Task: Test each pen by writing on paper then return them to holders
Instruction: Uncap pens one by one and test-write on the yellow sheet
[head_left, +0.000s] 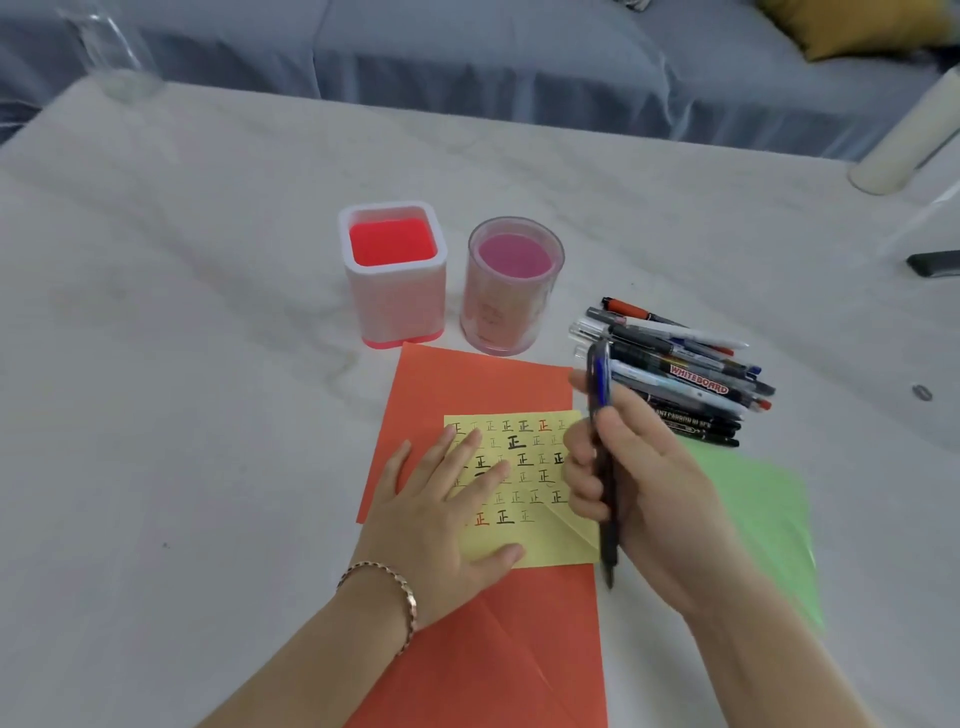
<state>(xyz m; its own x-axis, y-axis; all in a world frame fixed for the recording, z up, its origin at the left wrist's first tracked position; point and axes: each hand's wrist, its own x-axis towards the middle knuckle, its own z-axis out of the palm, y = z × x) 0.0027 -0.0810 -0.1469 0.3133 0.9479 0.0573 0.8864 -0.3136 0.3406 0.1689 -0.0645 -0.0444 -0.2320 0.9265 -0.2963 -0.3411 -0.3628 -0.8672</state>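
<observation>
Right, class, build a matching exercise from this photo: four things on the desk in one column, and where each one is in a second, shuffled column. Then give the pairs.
Things
1. yellow note
2. dark pen
3. pile of pens
4. square holder

Places
A. standing just left of the round holder
B. gripped in the right hand
C. on the orange paper, pressed flat under the left hand
D. lying on the table, right of both holders

Pairs: 1-C, 2-B, 3-D, 4-A
</observation>
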